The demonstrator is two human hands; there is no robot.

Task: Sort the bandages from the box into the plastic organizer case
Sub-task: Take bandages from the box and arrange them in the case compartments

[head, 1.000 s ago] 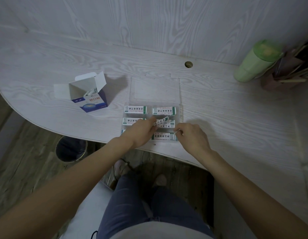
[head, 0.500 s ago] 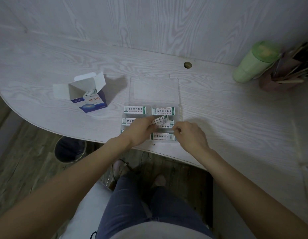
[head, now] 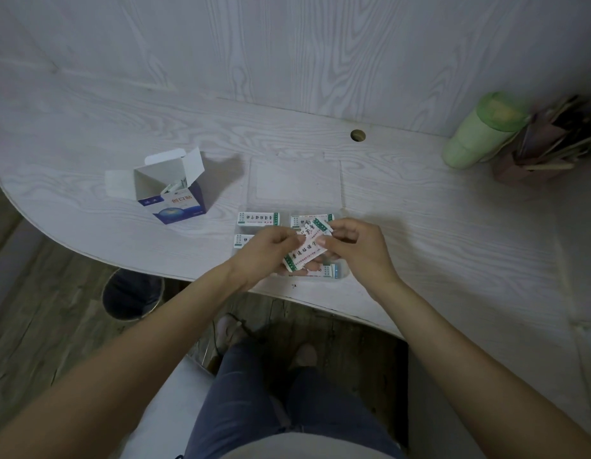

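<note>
A clear plastic organizer case (head: 244, 210) lies open near the table's front edge, its flat lid (head: 294, 180) folded back. Wrapped bandages (head: 258, 219) lie in its compartments. Above the case both hands hold a small bunch of bandages (head: 305, 255): my left hand (head: 264, 251) grips the lower end, my right hand (head: 353, 248) pinches the upper ones. The open blue-and-white bandage box (head: 174, 193) stands to the left with bandages still sticking up inside.
A green cup (head: 479, 134) and a holder of sticks (head: 546, 144) stand at the back right. A cable hole (head: 357, 135) sits behind the case. A dark bin (head: 131, 294) is on the floor under the table edge.
Both hands rose from the case's compartments and came together, lifting a bunch of bandages above the case. The right hand moved from the case's right edge onto the bunch.
</note>
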